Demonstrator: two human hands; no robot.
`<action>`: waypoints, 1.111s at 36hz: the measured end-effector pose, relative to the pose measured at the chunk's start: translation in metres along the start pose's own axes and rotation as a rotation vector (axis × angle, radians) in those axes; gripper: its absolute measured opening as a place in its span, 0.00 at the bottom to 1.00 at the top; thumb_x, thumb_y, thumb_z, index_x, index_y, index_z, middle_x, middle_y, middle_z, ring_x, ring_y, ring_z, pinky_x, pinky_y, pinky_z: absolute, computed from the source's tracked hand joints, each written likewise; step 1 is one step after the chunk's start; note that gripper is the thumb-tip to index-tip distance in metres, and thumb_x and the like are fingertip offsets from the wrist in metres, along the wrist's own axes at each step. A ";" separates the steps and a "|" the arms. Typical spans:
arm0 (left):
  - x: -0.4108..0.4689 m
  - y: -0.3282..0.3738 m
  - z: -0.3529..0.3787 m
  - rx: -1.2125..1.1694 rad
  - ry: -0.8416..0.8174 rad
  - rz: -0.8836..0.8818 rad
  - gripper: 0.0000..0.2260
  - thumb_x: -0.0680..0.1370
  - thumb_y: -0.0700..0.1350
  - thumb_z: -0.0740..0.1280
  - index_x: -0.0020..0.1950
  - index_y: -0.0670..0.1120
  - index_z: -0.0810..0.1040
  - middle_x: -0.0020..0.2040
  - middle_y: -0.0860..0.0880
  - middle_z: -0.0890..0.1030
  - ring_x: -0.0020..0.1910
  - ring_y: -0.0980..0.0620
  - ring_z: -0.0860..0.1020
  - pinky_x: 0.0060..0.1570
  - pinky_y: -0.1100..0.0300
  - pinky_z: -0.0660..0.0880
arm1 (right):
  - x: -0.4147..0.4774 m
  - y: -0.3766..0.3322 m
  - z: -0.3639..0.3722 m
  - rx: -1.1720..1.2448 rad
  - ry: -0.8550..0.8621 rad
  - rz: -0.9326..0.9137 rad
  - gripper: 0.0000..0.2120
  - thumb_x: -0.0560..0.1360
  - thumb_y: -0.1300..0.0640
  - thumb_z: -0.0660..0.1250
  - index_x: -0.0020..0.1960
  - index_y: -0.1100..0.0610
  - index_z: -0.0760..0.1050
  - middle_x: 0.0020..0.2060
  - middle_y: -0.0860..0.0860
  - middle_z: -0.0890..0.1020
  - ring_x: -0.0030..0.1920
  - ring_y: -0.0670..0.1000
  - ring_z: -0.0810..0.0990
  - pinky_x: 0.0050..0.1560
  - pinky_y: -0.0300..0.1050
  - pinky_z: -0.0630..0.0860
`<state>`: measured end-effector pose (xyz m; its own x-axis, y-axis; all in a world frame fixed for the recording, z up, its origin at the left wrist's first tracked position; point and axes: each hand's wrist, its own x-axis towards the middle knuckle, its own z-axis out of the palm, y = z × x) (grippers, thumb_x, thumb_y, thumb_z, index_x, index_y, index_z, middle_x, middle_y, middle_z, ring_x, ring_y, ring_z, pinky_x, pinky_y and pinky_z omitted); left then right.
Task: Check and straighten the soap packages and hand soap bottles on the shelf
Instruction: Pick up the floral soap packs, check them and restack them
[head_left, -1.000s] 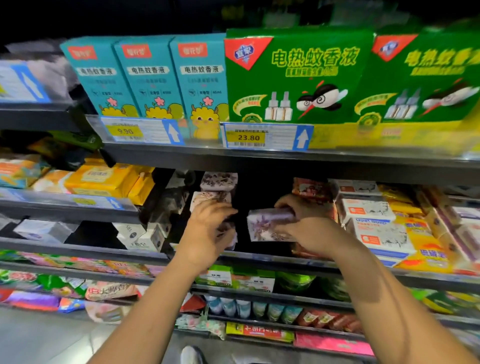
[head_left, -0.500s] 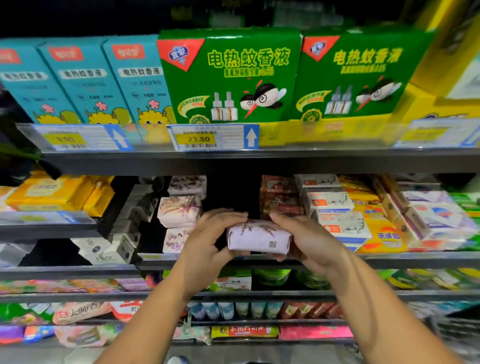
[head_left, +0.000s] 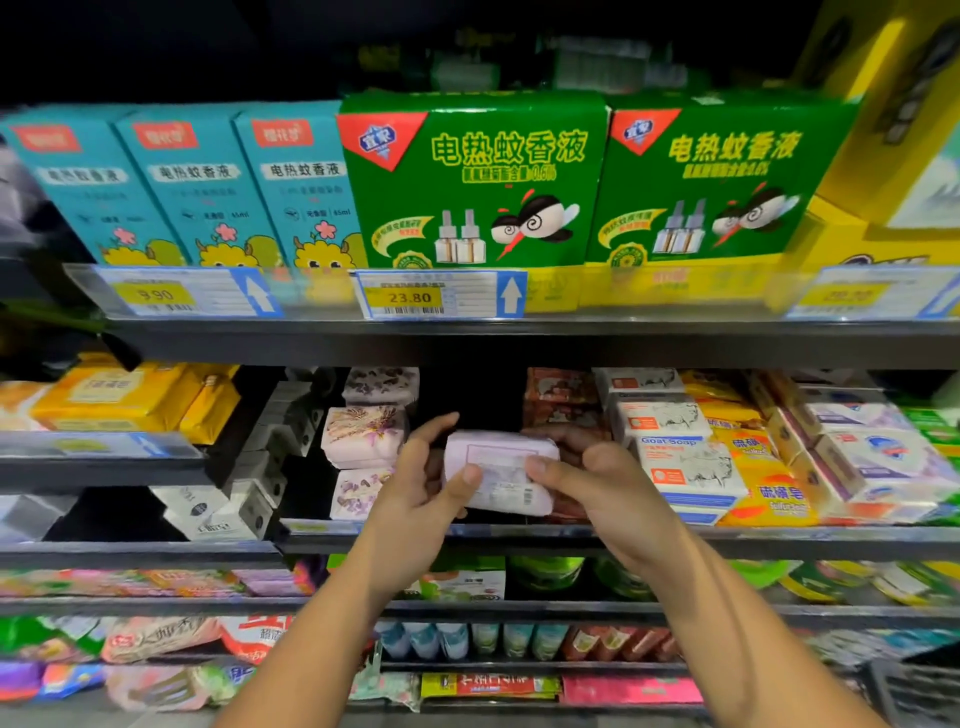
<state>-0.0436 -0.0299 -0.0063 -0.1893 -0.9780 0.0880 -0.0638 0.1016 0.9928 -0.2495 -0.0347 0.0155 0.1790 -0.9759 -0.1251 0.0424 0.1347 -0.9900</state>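
Left hand (head_left: 421, 493) and right hand (head_left: 608, 483) are curled around a lilac soap package (head_left: 501, 452), pinched between them; its label is blurred, its back hidden.

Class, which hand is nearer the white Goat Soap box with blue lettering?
Right. The right hand is just left of the white Goat Soap box; the left hand is farther left, beyond the pale purple soap package both hold.

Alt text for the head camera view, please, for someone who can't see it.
A left hand and a right hand hold a pale purple soap package before a store shelf. Flowered soap packages stacked to its left, Goat Soap boxes to its right, green boxes above.
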 end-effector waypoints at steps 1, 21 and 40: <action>0.000 0.000 -0.002 -0.009 -0.025 -0.002 0.23 0.77 0.50 0.68 0.70 0.59 0.66 0.60 0.57 0.81 0.59 0.60 0.78 0.52 0.64 0.76 | 0.000 -0.002 0.001 0.019 0.014 -0.002 0.12 0.77 0.60 0.69 0.60 0.56 0.80 0.53 0.55 0.86 0.56 0.56 0.84 0.61 0.53 0.78; 0.003 0.000 -0.017 0.258 -0.025 0.188 0.18 0.70 0.54 0.71 0.59 0.56 0.76 0.57 0.63 0.79 0.57 0.64 0.77 0.55 0.68 0.72 | 0.006 -0.014 0.010 -0.070 0.007 0.307 0.34 0.77 0.31 0.54 0.54 0.59 0.82 0.43 0.60 0.86 0.42 0.58 0.86 0.40 0.47 0.81; -0.003 0.006 -0.014 -0.296 0.012 -0.039 0.37 0.66 0.43 0.78 0.72 0.56 0.67 0.58 0.47 0.82 0.55 0.47 0.82 0.47 0.56 0.80 | 0.009 -0.009 0.019 0.025 0.081 -0.014 0.14 0.72 0.50 0.72 0.54 0.56 0.82 0.49 0.55 0.87 0.53 0.57 0.85 0.57 0.52 0.79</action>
<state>-0.0295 -0.0292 0.0009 -0.1802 -0.9824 0.0487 0.2177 0.0084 0.9760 -0.2297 -0.0420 0.0246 0.0983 -0.9882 -0.1171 0.0693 0.1242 -0.9898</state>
